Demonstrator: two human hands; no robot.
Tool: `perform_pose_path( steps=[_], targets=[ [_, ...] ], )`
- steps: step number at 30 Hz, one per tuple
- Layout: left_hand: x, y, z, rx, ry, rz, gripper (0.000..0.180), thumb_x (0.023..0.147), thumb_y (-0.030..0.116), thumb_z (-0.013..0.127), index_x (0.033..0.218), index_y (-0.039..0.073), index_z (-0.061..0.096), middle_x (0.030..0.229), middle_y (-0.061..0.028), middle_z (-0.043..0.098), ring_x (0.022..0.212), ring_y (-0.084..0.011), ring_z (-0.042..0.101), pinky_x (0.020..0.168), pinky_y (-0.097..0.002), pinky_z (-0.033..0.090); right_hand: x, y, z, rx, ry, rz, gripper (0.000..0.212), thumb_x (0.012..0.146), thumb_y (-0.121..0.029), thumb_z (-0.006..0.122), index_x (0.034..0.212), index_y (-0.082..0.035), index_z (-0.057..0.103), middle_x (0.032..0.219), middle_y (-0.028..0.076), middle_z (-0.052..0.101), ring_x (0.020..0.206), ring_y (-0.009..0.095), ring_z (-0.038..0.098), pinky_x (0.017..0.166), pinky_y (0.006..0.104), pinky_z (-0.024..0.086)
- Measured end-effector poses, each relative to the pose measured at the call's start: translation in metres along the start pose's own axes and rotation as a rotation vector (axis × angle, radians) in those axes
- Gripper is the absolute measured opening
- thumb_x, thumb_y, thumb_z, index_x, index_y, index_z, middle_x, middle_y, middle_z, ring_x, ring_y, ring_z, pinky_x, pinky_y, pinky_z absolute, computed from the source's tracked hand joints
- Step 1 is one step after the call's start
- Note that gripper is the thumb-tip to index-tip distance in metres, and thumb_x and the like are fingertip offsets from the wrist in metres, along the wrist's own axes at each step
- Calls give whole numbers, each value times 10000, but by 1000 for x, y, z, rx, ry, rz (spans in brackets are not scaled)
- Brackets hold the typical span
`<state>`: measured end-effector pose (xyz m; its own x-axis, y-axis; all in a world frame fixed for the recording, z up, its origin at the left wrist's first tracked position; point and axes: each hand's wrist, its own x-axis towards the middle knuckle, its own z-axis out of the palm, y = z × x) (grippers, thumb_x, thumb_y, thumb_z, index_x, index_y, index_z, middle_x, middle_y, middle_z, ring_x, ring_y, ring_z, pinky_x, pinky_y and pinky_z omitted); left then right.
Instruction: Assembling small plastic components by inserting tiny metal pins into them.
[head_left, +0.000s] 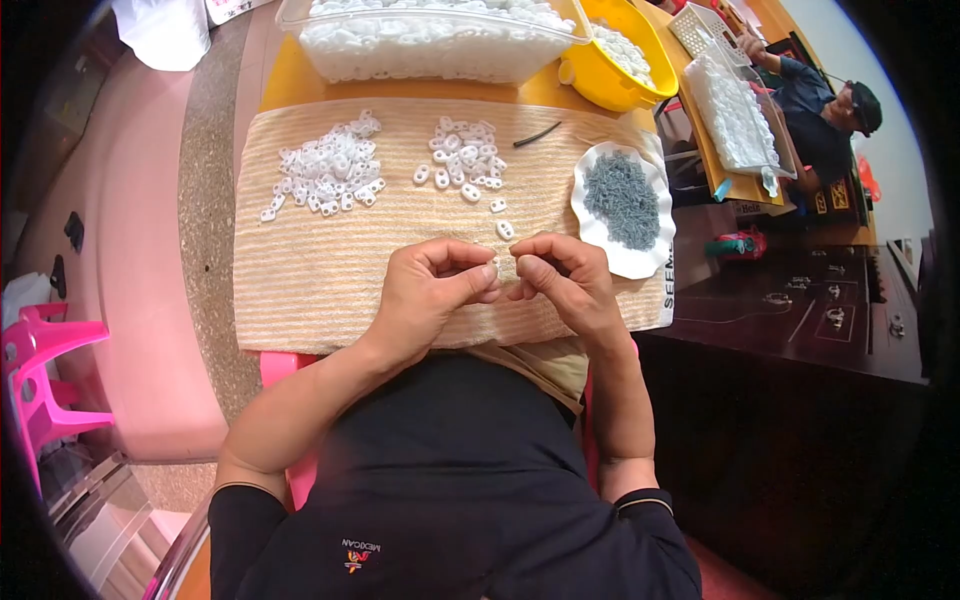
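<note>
Both my hands meet low over a striped cloth, fingertips pinched and almost touching. My left hand (425, 295) is closed, with a small whitish piece at its thumb and forefinger, mostly hidden. My right hand (572, 285) also pinches; what its fingers hold is too small to tell. Just beyond the fingertips lie a white oval two-holed plastic piece (504, 231) and a smaller white piece (498, 206). Farther off is a small pile of white two-holed pieces (465, 152). A larger pile of white pieces (330, 168) spreads to the left.
Right of my hands, a white scalloped plate (596, 232) holds many small grey pieces (625, 200). A thin black stick (537, 135) lies on the cloth (300, 290). Behind stand a clear bin (430, 60) and a yellow basin (600, 95). Another person (815, 110) works at the far right.
</note>
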<state>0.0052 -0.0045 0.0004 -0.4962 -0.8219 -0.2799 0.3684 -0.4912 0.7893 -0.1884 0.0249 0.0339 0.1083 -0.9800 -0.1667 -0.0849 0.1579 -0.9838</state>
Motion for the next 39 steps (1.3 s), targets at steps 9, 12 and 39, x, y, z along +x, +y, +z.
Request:
perform_pose_path(
  steps=[9,12,39],
  targets=[
    [0,0,1,-25,-10,-17,147,865,47,673,990,-24,643,868,-84,681,763,-129,655,719,-252,552,3,4,5,-73,-46,-29,99,906,-23,614,979,43,625,835,31,623,705,73,593,637,204,494],
    [-1,0,2,-34,-3,-19,147,863,42,673,990,-25,644,867,-85,682,764,-130,656,719,-251,553,3,5,5,-121,-48,-70,81,907,-22,612,953,43,626,813,30,616,701,68,582,623,200,481],
    [1,0,0,-71,29,-39,155,864,46,668,1003,-17,638,867,-78,671,769,-140,660,733,-267,568,3,7,-13,-124,60,-39,143,898,-9,618,1021,62,637,853,40,627,637,80,586,586,214,514]
  ],
)
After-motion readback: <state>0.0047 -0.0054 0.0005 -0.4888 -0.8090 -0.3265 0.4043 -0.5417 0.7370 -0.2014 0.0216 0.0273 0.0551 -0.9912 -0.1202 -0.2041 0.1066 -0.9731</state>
